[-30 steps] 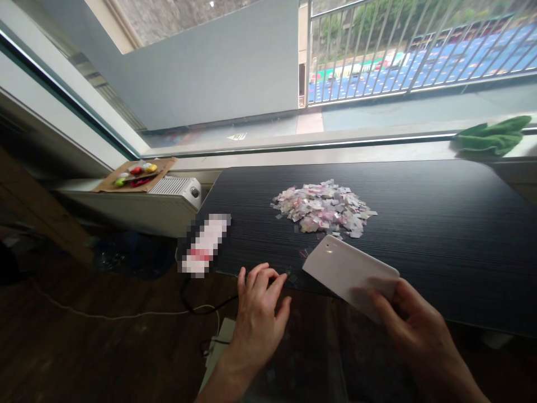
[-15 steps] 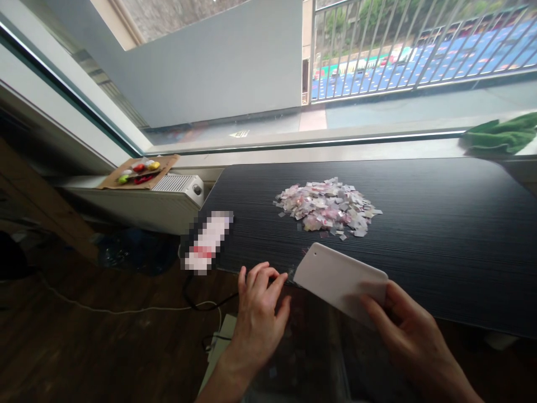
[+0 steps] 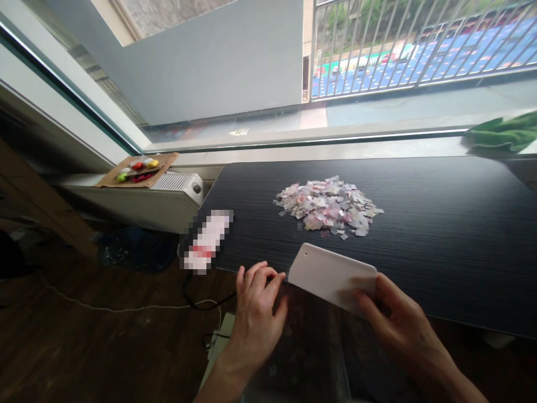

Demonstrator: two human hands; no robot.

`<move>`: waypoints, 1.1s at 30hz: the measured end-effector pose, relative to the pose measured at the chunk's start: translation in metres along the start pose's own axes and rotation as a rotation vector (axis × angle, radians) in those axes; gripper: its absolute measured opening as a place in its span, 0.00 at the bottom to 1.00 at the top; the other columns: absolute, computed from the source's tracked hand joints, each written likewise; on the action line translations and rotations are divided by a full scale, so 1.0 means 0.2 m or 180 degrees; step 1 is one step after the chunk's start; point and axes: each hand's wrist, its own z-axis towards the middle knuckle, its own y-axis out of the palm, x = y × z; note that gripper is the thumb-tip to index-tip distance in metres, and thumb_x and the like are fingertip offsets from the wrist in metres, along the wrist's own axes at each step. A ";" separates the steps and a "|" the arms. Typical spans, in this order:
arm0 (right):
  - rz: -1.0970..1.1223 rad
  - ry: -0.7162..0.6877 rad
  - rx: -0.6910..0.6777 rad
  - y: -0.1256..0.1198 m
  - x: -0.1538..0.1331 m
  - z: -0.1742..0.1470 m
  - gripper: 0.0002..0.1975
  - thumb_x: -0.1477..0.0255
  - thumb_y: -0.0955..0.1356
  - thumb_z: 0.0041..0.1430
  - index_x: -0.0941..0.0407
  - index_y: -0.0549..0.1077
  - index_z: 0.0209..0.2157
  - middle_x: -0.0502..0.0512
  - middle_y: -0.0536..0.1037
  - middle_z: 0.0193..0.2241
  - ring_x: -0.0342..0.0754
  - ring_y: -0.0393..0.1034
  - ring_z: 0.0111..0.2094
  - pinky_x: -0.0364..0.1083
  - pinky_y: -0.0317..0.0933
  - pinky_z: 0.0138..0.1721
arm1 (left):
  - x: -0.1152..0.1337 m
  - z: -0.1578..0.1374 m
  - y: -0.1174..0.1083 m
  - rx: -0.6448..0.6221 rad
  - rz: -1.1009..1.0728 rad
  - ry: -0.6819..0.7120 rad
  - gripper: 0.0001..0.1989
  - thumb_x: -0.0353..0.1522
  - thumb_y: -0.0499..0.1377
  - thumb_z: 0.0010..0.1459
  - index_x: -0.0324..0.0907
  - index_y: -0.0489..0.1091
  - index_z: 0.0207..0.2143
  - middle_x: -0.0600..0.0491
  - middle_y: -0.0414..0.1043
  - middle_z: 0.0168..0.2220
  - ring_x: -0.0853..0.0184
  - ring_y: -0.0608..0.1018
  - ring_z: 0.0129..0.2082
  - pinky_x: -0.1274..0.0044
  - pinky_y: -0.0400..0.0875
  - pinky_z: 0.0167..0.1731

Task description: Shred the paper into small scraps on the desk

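A flat white plastic scraper [image 3: 331, 274] with rounded corners and a small hole is gripped at its right end by my right hand [image 3: 398, 313]. Its left end lies at the front edge of the dark table [image 3: 440, 235]. My left hand [image 3: 260, 305] rests at that edge just left of the scraper, fingers spread and slightly bent, thumb apart. Its index fingertip is close to the scraper's corner. Beyond the scraper, a pile of small pale and pinkish scraps [image 3: 327, 204] lies on the tabletop. Below the edge, dim clear plastic with a few scraps shows between my arms.
A pixelated pink-and-white item [image 3: 208, 240] lies at the table's left edge. A white radiator [image 3: 176, 193] stands left, with cardboard [image 3: 113, 178] and colourful objects on it. A green cloth [image 3: 503, 134] sits on the windowsill. Cables [image 3: 138, 309] cross the floor.
My right hand and the scraper have shifted slightly left, nearer my left hand. Small scraps seen by the table edge earlier no longer show there. The pile looks the same.
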 end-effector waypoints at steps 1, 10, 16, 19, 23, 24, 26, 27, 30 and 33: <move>-0.0033 -0.0055 -0.0033 0.00 0.00 0.00 0.08 0.67 0.64 0.57 0.54 0.73 0.33 0.50 0.77 0.25 0.45 0.69 0.24 0.41 0.62 0.24 | 0.00 0.00 0.00 0.0005 0.0004 0.0001 0.17 0.23 0.55 0.55 0.43 0.70 0.47 0.49 0.71 0.42 0.56 0.69 0.53 0.49 0.55 0.58; -0.0308 -0.0256 -0.0140 -0.02 -0.02 0.03 0.07 0.67 0.63 0.58 0.52 0.72 0.31 0.49 0.77 0.23 0.46 0.71 0.24 0.41 0.62 0.23 | -0.03 -0.03 -0.01 0.0025 -0.0004 -0.0064 0.17 0.23 0.55 0.55 0.44 0.71 0.47 0.49 0.71 0.42 0.56 0.69 0.53 0.49 0.55 0.58; -0.0857 -0.0523 0.0612 -0.06 0.00 0.17 0.09 0.63 0.64 0.59 0.52 0.70 0.38 0.56 0.81 0.31 0.53 0.76 0.31 0.47 0.67 0.32 | -0.04 -0.02 0.00 -0.0028 -0.0064 -0.0029 0.18 0.23 0.55 0.55 0.44 0.69 0.48 0.48 0.69 0.43 0.58 0.70 0.50 0.48 0.54 0.58; -0.0985 -0.0845 0.0575 -0.05 0.01 0.24 0.10 0.66 0.62 0.61 0.52 0.69 0.42 0.57 0.82 0.34 0.55 0.78 0.35 0.50 0.68 0.37 | -0.05 -0.02 -0.01 -0.0120 -0.0017 0.0044 0.19 0.24 0.55 0.55 0.43 0.68 0.49 0.48 0.69 0.44 0.59 0.71 0.49 0.47 0.54 0.58; -0.1017 -0.0927 0.0388 -0.05 0.04 0.22 0.08 0.67 0.62 0.62 0.51 0.69 0.42 0.57 0.82 0.36 0.54 0.78 0.36 0.49 0.69 0.37 | -0.06 -0.03 -0.02 -0.0178 0.0025 0.0150 0.20 0.25 0.55 0.55 0.44 0.67 0.51 0.48 0.68 0.45 0.59 0.71 0.49 0.48 0.56 0.58; -0.0987 -0.0902 0.0326 -0.06 0.05 0.20 0.08 0.67 0.62 0.61 0.51 0.69 0.41 0.56 0.82 0.37 0.53 0.78 0.36 0.48 0.69 0.36 | -0.05 -0.03 -0.02 -0.0159 0.0022 0.0135 0.20 0.24 0.55 0.55 0.44 0.67 0.51 0.48 0.68 0.44 0.59 0.71 0.49 0.49 0.56 0.58; -0.0919 -0.0810 0.0297 -0.09 0.07 0.17 0.08 0.66 0.63 0.60 0.51 0.70 0.39 0.55 0.83 0.35 0.52 0.78 0.34 0.46 0.69 0.33 | -0.05 -0.02 -0.01 -0.0105 0.0013 0.0084 0.19 0.24 0.55 0.55 0.44 0.68 0.50 0.49 0.68 0.44 0.59 0.71 0.49 0.50 0.56 0.58; -0.0875 -0.0746 0.0359 -0.10 0.07 0.16 0.07 0.65 0.64 0.60 0.51 0.70 0.37 0.55 0.83 0.33 0.52 0.78 0.33 0.46 0.69 0.32 | -0.04 -0.02 -0.01 -0.0077 0.0008 0.0060 0.19 0.24 0.55 0.55 0.44 0.68 0.49 0.49 0.68 0.44 0.59 0.71 0.49 0.50 0.56 0.58; -0.0716 -0.0458 0.0646 -0.14 0.08 0.16 0.08 0.63 0.65 0.57 0.52 0.71 0.33 0.54 0.82 0.30 0.51 0.78 0.29 0.45 0.69 0.29 | -0.04 -0.01 0.00 -0.0041 -0.0013 0.0057 0.19 0.24 0.55 0.55 0.44 0.68 0.49 0.49 0.68 0.43 0.59 0.71 0.48 0.49 0.56 0.58; -0.0623 -0.0271 0.0499 -0.14 0.09 0.19 0.08 0.63 0.65 0.56 0.53 0.70 0.32 0.54 0.82 0.29 0.51 0.77 0.28 0.45 0.69 0.27 | -0.04 -0.01 0.00 -0.0029 -0.0019 0.0079 0.18 0.25 0.55 0.54 0.44 0.68 0.48 0.49 0.68 0.42 0.59 0.72 0.47 0.49 0.57 0.57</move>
